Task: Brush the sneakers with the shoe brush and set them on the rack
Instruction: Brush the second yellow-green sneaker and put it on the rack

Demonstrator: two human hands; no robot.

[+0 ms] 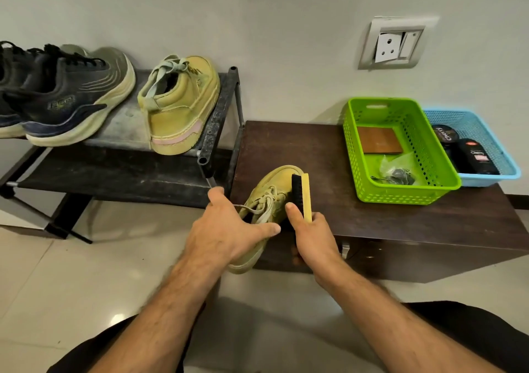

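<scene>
My left hand (pixel 229 229) grips a tan sneaker (pixel 272 192) from its left side, holding it over the near left corner of a dark wooden chest (pixel 372 209). My right hand (pixel 312 235) grips a shoe brush (pixel 302 195) with a pale wooden back and black bristles. The bristles lie against the sneaker's right side. The matching tan sneaker (pixel 179 106) stands on the right end of the top shelf of a dark metal shoe rack (pixel 217 118), heel towards me.
A pair of dark sneakers (pixel 65 95) with pale soles fills the rack's left part. On the chest stand a green basket (pixel 400 149) holding a brown pad and a small bag, and a blue basket (pixel 481 149) with polish containers. Pale tiled floor lies below.
</scene>
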